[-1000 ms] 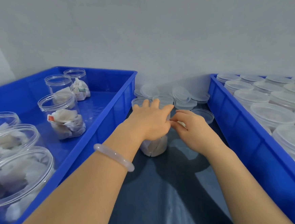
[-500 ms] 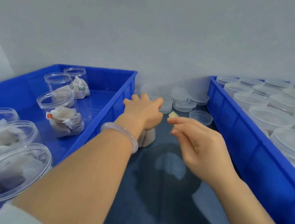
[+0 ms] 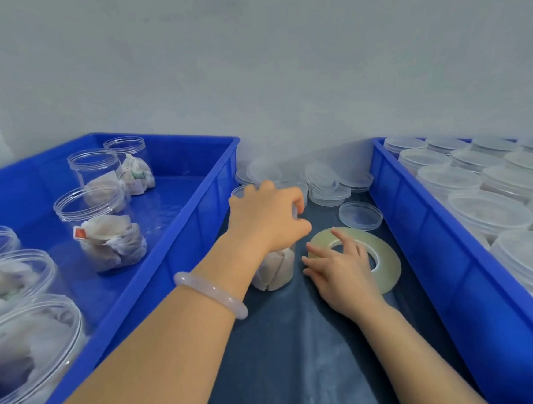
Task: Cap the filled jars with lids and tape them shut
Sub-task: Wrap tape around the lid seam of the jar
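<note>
Dark mat [image 3: 286,343], far middle: grips jar [image 3: 277,271] top with curled left hand [image 3: 266,217] to steady it, rests loose-fingered right hand [image 3: 341,272] on flat tape roll [image 3: 384,256] for sealing.

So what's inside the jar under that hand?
Some white pouches sit in the bottom of the jar. The left hand grips its top, so the upper part of the inside is hidden.

A smooth, rounded bangle [image 3: 212,293], pale, milky and slightly translucent, circles the wrist behind the left hand [image 3: 266,217], left of the frame's centre. The right hand [image 3: 341,272] and both forearms, which rise from the lower edge, are bare.
</note>
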`<state>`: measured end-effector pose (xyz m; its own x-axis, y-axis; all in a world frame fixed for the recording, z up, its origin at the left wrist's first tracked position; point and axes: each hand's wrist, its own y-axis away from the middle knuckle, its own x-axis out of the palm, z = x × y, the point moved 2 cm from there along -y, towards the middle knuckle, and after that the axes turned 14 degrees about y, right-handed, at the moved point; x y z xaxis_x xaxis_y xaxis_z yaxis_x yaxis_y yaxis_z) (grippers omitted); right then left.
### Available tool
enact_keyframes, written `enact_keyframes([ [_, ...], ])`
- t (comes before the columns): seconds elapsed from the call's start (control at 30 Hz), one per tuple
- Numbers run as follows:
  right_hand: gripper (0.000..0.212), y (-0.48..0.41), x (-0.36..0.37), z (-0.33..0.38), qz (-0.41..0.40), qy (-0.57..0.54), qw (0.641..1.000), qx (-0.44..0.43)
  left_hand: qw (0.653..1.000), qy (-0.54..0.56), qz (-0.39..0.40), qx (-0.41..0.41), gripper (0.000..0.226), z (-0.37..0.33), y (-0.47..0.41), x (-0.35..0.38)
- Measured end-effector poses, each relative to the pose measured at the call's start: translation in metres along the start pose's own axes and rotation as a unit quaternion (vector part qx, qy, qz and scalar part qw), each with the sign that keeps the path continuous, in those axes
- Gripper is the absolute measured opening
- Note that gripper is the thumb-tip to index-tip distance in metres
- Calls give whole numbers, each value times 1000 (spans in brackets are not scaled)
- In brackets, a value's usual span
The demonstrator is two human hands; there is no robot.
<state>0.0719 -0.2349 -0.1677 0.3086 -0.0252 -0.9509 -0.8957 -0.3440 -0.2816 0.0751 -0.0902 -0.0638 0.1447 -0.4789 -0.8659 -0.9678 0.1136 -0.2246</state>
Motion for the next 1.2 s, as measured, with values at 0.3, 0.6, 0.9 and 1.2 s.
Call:
enact_keyframes([
  [0.3,53,8,-29,1,-147,-418,887,131,860,474,-142,-121,25,28,23,-16],
  [0.6,71,-19,-73,69,-210,-608,738,205,771,617,-151,-53,47,31,31,22],
  [0.9,48,-28,-66,52,-153,-656,730,118,749,653,-110,-27,55,34,32,19],
  [1.2,41,-23,-67,39,-232,-572,746,251,759,621,-177,-81,51,21,49,22],
])
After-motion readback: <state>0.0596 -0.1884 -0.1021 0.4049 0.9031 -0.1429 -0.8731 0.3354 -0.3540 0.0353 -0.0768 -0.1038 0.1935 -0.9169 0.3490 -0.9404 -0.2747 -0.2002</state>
